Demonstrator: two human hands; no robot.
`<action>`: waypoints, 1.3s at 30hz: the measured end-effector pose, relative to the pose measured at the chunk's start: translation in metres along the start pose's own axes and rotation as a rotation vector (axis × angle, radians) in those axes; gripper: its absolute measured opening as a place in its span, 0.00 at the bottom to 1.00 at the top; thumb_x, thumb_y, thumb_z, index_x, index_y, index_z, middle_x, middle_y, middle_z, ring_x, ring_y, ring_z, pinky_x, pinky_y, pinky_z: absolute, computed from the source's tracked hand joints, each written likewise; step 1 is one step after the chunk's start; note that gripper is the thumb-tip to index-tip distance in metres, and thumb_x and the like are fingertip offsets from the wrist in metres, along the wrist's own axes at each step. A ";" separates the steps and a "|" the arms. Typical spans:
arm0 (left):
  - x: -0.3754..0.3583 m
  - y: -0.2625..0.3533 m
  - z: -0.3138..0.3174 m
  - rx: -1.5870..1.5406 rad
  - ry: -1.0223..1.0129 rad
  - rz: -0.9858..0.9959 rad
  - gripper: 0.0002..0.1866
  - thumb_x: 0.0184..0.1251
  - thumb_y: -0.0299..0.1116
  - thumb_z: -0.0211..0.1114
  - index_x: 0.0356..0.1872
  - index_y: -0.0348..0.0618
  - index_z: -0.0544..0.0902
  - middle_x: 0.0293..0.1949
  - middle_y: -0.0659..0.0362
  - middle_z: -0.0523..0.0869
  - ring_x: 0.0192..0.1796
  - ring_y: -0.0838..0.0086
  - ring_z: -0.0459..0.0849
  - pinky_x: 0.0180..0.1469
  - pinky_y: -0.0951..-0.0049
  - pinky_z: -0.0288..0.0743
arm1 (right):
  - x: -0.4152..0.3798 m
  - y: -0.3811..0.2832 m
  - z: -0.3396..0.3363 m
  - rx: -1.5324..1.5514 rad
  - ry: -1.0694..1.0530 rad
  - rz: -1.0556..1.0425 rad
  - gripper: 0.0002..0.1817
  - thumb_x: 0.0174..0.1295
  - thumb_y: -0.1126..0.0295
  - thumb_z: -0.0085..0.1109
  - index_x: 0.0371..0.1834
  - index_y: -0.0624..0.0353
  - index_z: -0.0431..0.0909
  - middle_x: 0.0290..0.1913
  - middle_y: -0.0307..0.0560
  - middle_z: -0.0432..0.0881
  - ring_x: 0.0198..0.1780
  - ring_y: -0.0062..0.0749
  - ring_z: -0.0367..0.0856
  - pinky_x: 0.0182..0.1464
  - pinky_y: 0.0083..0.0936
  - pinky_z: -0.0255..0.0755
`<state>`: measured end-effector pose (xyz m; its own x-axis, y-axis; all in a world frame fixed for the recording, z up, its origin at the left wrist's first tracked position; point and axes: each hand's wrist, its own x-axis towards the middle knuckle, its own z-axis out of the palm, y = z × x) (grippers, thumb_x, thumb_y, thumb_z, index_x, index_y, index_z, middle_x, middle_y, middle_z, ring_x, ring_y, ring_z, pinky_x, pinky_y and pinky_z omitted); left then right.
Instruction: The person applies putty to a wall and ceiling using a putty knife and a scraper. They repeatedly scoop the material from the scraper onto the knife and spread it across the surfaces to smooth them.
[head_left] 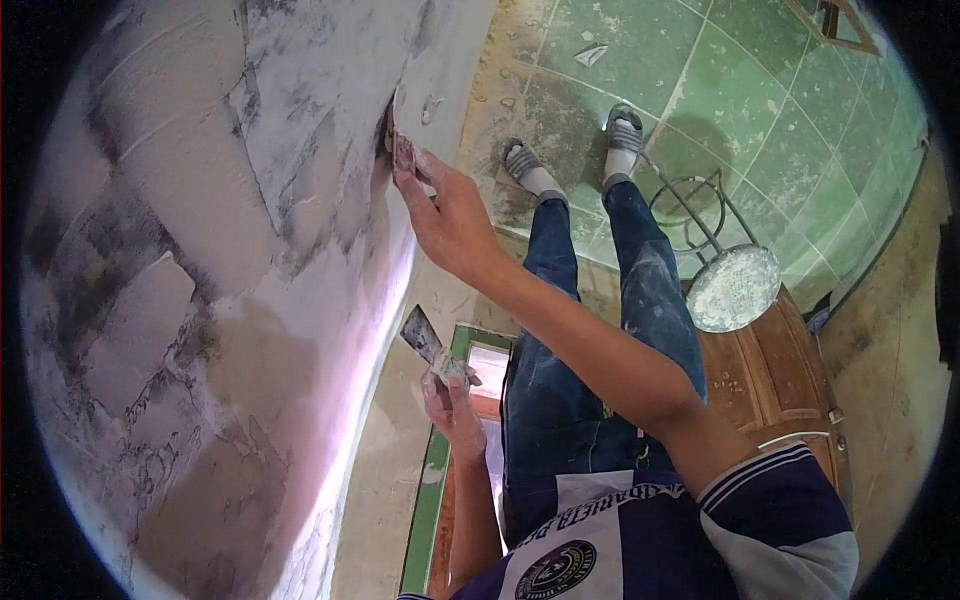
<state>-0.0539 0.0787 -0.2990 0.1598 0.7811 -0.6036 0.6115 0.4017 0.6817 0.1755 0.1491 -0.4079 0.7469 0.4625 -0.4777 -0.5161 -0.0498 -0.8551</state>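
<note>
My right hand reaches up to the wall, its fingers closed round a plaster-smeared putty knife. That knife's edge meets the wall surface, and its blade is seen mostly edge-on. Lower down, near my waist, my left hand grips a second putty knife. The dark blade of this one points up and left, apart from the wall. Pale plaster clings round its handle end and to my left fingers. Patchy white and grey plaster, with rough ridges, covers the wall.
A round-topped metal stool, splashed white, stands right of my legs. Beyond it is a brown wooden door. Green floor tiles carry dust and a small pale scrap. A green frame is beside my left arm.
</note>
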 end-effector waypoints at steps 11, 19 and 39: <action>0.002 0.009 0.004 -0.020 -0.021 -0.009 0.10 0.77 0.31 0.56 0.51 0.36 0.75 0.39 0.57 0.79 0.40 0.74 0.77 0.46 0.71 0.72 | -0.022 0.000 -0.024 0.067 0.008 -0.125 0.12 0.70 0.74 0.50 0.52 0.68 0.76 0.42 0.65 0.83 0.44 0.56 0.83 0.48 0.39 0.75; 0.003 0.005 0.003 -0.035 -0.023 -0.013 0.10 0.77 0.31 0.56 0.51 0.35 0.75 0.40 0.57 0.79 0.41 0.75 0.77 0.46 0.71 0.72 | 0.011 0.016 0.002 -0.161 0.065 -0.087 0.11 0.68 0.72 0.53 0.47 0.71 0.76 0.37 0.66 0.82 0.42 0.65 0.79 0.48 0.48 0.73; 0.001 0.006 -0.003 0.024 -0.025 -0.044 0.14 0.77 0.34 0.58 0.54 0.35 0.74 0.42 0.58 0.80 0.43 0.75 0.78 0.46 0.71 0.73 | -0.010 0.025 -0.029 0.050 0.147 -0.009 0.16 0.73 0.67 0.50 0.53 0.71 0.75 0.46 0.69 0.83 0.45 0.61 0.83 0.47 0.39 0.76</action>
<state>-0.0526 0.0833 -0.2947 0.1510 0.7506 -0.6433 0.6369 0.4238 0.6440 0.1672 0.1175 -0.4308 0.8029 0.3283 -0.4975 -0.5265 -0.0006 -0.8502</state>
